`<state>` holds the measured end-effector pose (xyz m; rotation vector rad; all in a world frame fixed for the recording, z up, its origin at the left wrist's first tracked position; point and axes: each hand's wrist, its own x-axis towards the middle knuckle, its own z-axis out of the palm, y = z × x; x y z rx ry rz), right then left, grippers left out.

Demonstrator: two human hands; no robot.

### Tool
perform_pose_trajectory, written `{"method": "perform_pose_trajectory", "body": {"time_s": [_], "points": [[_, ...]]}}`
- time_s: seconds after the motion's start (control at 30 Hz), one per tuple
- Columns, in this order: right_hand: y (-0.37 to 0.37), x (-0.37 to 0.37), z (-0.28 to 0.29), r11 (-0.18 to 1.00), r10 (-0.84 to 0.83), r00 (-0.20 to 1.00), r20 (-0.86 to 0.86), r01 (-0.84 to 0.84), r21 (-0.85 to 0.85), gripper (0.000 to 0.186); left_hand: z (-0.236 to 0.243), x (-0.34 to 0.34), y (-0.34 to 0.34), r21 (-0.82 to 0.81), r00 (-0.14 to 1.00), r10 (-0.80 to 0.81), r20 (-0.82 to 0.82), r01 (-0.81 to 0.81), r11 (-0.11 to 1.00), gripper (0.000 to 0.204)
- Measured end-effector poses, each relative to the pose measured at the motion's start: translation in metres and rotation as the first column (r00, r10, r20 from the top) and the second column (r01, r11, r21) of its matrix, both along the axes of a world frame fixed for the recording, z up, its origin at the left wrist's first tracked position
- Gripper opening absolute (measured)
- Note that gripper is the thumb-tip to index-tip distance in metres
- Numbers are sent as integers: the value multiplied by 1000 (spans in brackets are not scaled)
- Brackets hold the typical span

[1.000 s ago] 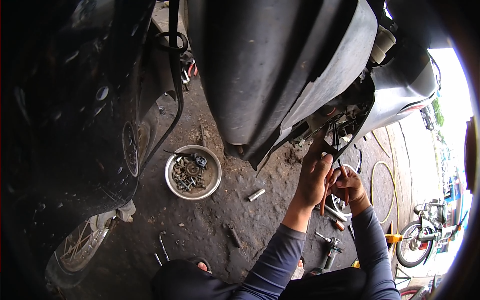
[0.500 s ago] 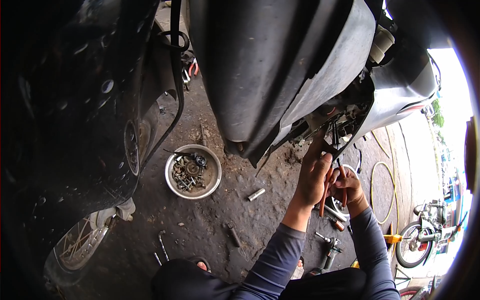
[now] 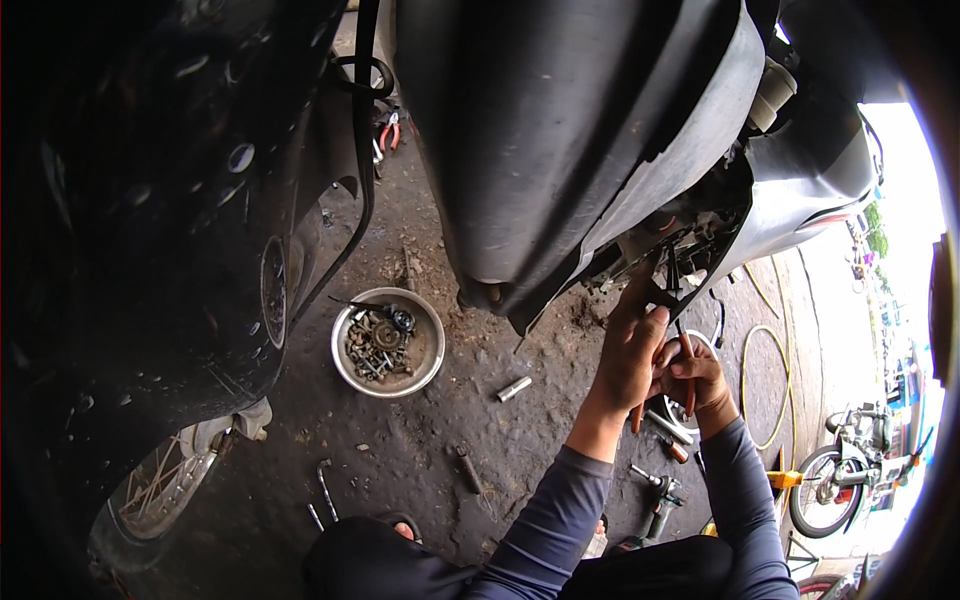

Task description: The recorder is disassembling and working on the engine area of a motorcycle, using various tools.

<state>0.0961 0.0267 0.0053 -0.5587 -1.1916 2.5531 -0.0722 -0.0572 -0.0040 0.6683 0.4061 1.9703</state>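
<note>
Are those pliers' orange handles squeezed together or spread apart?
Spread apart: the lower ends of the two orange handles stand well apart near the right hand.

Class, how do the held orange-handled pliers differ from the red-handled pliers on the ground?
The orange-handled pliers are held by the right hand; the red-handled pliers lie on the ground. The orange-handled pliers have duller, browner handles; the red-handled pliers have brighter ones. Both have two coloured handles.

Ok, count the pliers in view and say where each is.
2: the orange-handled pliers in the right hand, the red-handled pliers on the floor beyond the bowl. Others may be hidden.
</note>
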Motion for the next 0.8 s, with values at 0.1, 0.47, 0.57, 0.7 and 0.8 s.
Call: {"method": "perform_pose_trajectory", "body": {"time_s": [0.1, 0.47, 0.57, 0.7, 0.8], "points": [[-4, -4, -2, 1000, -17, 1000, 14, 17, 15, 23, -5, 4, 8, 49, 985, 154, -72, -150, 987, 57], [-12, -8, -5, 985, -113, 990, 85, 101, 141, 27, 2, -4, 0, 5, 999, 40, -27, -40, 999, 57], [-11, -5, -6, 985, -109, 989, 104, 93, 147, 28, 7, -4, -2, -28, 1000, -10, 2, 10, 1000, 56], [-12, -3, -7, 989, -94, 991, 97, 82, 120, 29, 2, -4, 2, 21, 996, 62, -60, -61, 998, 56], [-11, -3, -5, 993, -73, 994, 76, 65, 103, 30, -3, -3, 6, 45, 986, 124, -111, -120, 992, 56]]}}
